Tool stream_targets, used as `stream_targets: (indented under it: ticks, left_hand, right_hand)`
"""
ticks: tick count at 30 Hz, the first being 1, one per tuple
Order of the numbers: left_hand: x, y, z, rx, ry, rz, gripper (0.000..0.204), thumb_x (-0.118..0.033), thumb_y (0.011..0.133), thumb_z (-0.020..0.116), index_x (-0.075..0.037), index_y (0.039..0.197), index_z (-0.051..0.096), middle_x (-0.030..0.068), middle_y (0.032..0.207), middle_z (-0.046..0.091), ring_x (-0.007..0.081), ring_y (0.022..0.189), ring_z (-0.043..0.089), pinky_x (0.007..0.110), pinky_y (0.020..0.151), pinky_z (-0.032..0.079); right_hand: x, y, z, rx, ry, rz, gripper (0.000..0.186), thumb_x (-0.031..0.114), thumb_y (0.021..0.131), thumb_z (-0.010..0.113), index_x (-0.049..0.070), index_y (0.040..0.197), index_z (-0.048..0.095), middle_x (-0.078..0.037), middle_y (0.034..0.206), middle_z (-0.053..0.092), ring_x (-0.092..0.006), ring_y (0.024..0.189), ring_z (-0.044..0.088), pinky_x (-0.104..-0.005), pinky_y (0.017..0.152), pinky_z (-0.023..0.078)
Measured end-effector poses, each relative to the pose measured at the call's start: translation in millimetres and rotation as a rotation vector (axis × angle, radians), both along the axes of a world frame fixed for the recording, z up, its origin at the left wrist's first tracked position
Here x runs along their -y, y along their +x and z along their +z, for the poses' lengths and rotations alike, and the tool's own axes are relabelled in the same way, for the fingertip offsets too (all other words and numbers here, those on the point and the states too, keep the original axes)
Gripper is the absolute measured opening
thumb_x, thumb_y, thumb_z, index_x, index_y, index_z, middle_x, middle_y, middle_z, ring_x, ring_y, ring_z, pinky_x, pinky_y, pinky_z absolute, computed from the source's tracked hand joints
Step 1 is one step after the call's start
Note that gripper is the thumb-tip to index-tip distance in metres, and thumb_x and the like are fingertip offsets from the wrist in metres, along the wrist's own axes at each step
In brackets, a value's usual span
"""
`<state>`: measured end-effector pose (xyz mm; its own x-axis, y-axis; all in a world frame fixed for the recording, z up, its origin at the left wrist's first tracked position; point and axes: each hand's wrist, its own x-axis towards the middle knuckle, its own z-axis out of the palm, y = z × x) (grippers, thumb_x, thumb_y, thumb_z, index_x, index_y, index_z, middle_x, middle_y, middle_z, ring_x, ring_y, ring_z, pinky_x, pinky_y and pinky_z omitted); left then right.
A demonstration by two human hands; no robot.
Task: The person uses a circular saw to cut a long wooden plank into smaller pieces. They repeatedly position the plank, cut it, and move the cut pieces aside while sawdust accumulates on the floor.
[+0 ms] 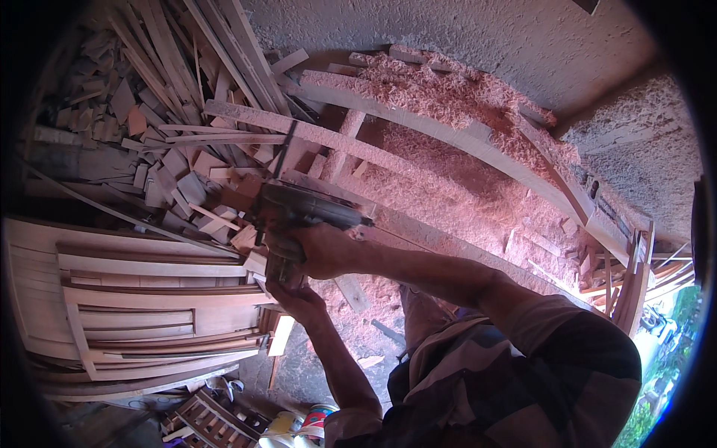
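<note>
A dark power tool [314, 205] sits left of centre in the frame, its long body pointing toward the right and its lower part reaching down between the person's hands. The right hand [323, 251] is clasped around it from the right, fingers closed, with the bare forearm running back toward the lower right. The left hand [299, 300] grasps the lower part of the tool from below; some of its fingers are hidden, so their exact placing cannot be told. A thin dark strip [284, 149] rises just above the tool toward the top of the frame.

Beside the tool, a long straight beam [441, 237] slants from the centre toward the lower right; whether the two touch cannot be told. Above it lie a dusty plank [321, 133] and a long, pale curved beam [463, 138], with pinkish shavings [448, 168] spread between and beyond them. A heap of wood offcuts [157, 183] fills the left of the frame, and long boards [160, 52] lean over it at the upper left. Panelled wooden frames [138, 299] are stacked at the lower left, above a slatted wooden piece [205, 418] and two buckets [282, 429] near the bottom edge. The person's checked shirt [448, 381] fills the lower centre, greenery [661, 381] shows at the lower right, and a rough grey wall [515, 37] runs across the top
</note>
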<state>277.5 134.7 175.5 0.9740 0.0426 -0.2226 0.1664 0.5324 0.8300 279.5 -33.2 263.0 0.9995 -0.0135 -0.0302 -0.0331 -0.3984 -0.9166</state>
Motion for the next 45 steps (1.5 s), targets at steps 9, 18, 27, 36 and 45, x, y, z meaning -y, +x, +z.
stream_targets:
  ticks: [9, 18, 27, 36, 45]
  left_hand:
    - [52, -44, 81, 0.298, 0.119, -0.113, 0.073, -0.059, 0.101, 0.044, -0.003, 0.147, 0.039, 0.0143, 0.145, 0.048, 0.0262, 0.132, 0.051, 0.041, 0.111, 0.044]
    - [141, -215, 44, 0.156, 0.172, -0.769, 0.061, -0.043, 0.098, 0.057, 0.000, 0.140, 0.043, 0.0164, 0.134, 0.051, 0.0258, 0.123, 0.054, 0.041, 0.104, 0.047]
    - [195, -371, 67, 0.646, 0.679, -1.707, 0.088, -0.016, 0.072, 0.086, 0.004, 0.141, 0.036, 0.0210, 0.134, 0.053, 0.0300, 0.124, 0.055, 0.042, 0.103, 0.046]
    - [262, -488, -26, 1.373, 0.647, -1.750, 0.082, -0.032, 0.078, 0.084, 0.005, 0.138, 0.041, 0.0277, 0.121, 0.058, 0.0448, 0.114, 0.058, 0.049, 0.096, 0.047]
    - [280, -553, -75, 1.716, 0.807, -1.410, 0.083, -0.043, 0.078, 0.082, 0.004, 0.137, 0.047, 0.0281, 0.129, 0.056, 0.0458, 0.122, 0.052, 0.054, 0.103, 0.041]
  right_hand:
    - [52, -85, 73, 0.405, 0.062, -0.110, 0.053, 0.010, 0.079, 0.074, 0.004, 0.130, 0.059, -0.020, 0.101, 0.070, -0.0363, 0.093, 0.070, -0.0425, 0.078, 0.057]
    - [129, -334, 96, -0.023, 0.027, -0.598, 0.041, 0.013, 0.081, 0.075, 0.002, 0.119, 0.064, -0.018, 0.092, 0.071, -0.0295, 0.087, 0.072, -0.0403, 0.075, 0.055]
    - [120, -588, 85, -0.084, -0.074, -1.094, 0.038, 0.013, 0.079, 0.074, 0.001, 0.114, 0.065, -0.022, 0.086, 0.070, -0.0382, 0.083, 0.071, -0.0442, 0.071, 0.055]
    - [118, -707, -12, -0.281, -0.190, -1.376, 0.038, 0.024, 0.079, 0.073, 0.006, 0.113, 0.066, -0.025, 0.080, 0.069, -0.0441, 0.078, 0.069, -0.0525, 0.069, 0.055]
    - [126, -751, -65, -0.250, -0.372, -1.410, 0.052, 0.017, 0.073, 0.071, 0.010, 0.124, 0.064, -0.023, 0.080, 0.068, -0.0427, 0.074, 0.069, -0.0510, 0.066, 0.055]
